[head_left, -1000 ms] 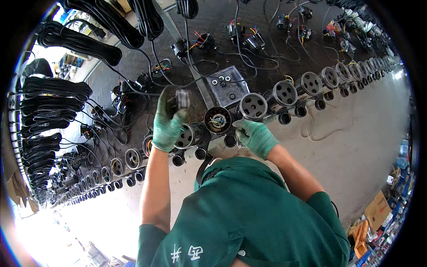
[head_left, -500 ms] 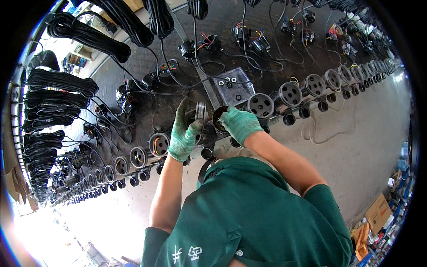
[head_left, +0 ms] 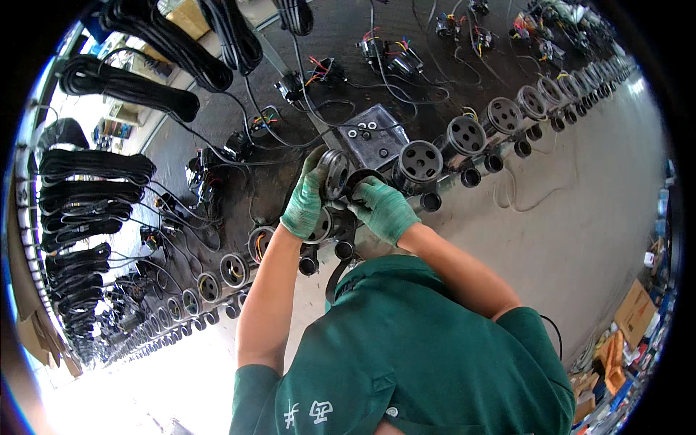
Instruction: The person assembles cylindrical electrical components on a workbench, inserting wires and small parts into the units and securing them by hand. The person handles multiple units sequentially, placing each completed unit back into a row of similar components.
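A round grey cover with holes in its face (head_left: 337,174) is gripped on edge by my gloved left hand (head_left: 304,203), its face turned toward the right. Just right of it, my gloved right hand (head_left: 384,206) is closed, fingers curled at the mouth of a dark open cylinder (head_left: 365,176). What those fingertips hold, if anything, is hidden. Right of my right hand stands a cylinder whose holed grey cover (head_left: 420,161) is on. Behind my hands lies a clear shallow plastic tray (head_left: 384,138) with several small rings in it.
Rows of cylinders run both ways along the bench's near edge; those on the left (head_left: 233,270) are uncovered with wires inside. Small wired motor-like units (head_left: 326,70) lie on the dark bench top (head_left: 268,174). Bundles of black cable (head_left: 94,167) hang at the left and back.
The cover in my left hand has turned from edge-on to show its holed face. My right hand has shifted slightly down, its fingers still at the open cylinder. The whole view has tilted a little.
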### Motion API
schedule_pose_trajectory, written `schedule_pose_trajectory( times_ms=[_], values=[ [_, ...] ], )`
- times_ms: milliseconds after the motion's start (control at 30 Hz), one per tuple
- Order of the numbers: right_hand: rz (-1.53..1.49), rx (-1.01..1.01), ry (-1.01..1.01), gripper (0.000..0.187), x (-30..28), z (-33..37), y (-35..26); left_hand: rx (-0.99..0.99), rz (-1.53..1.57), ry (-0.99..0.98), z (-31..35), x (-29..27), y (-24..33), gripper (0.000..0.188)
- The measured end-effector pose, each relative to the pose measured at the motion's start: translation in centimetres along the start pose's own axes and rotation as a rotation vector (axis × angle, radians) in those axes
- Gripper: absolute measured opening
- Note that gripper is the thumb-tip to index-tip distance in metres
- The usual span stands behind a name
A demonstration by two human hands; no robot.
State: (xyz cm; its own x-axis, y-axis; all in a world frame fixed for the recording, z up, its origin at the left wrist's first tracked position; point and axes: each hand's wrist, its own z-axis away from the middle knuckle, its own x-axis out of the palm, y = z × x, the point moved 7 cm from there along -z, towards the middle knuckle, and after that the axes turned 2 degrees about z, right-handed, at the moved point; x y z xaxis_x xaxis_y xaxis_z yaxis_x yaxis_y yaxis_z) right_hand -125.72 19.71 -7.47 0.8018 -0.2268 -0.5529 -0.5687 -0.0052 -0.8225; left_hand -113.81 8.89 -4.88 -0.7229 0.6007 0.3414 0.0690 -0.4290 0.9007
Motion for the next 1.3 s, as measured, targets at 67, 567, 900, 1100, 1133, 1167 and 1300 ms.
schedule_pose_trajectory(
  times_ms=[67,567,900,1100,1133,1167,1300],
  values=[
    [-0.164,0.100,0.032,0.019,1.2,-0.1,1.1,0.007,-0.058,0.000,-0.7,-0.5,-0.1,0.070],
    [-1.096,0.485,0.241,0.020,5.8,1.0,3.5,-0.099,-0.074,-0.046,-1.3,-1.1,-0.1,0.069],
    [-0.057,0.137,0.396,0.024,0.6,1.1,-0.5,-0.098,-0.066,-0.127,-1.7,-1.1,0.0,0.072],
    [0.021,0.238,0.462,0.030,1.3,0.9,-0.4,-0.088,-0.073,-0.118,-2.3,-1.2,-0.4,0.075],
    [0.029,0.258,0.483,0.033,1.2,0.8,-0.9,-0.099,-0.058,-0.127,-2.4,-1.4,-0.6,0.074],
    [0.037,0.367,0.391,0.029,1.1,0.7,-1.1,-0.086,-0.049,-0.133,-2.6,-1.5,-0.6,0.076],
    [-0.270,0.539,0.484,0.025,2.6,1.3,0.5,-0.083,-0.032,-0.171,-3.1,-1.1,-0.6,0.080]
  ],
)
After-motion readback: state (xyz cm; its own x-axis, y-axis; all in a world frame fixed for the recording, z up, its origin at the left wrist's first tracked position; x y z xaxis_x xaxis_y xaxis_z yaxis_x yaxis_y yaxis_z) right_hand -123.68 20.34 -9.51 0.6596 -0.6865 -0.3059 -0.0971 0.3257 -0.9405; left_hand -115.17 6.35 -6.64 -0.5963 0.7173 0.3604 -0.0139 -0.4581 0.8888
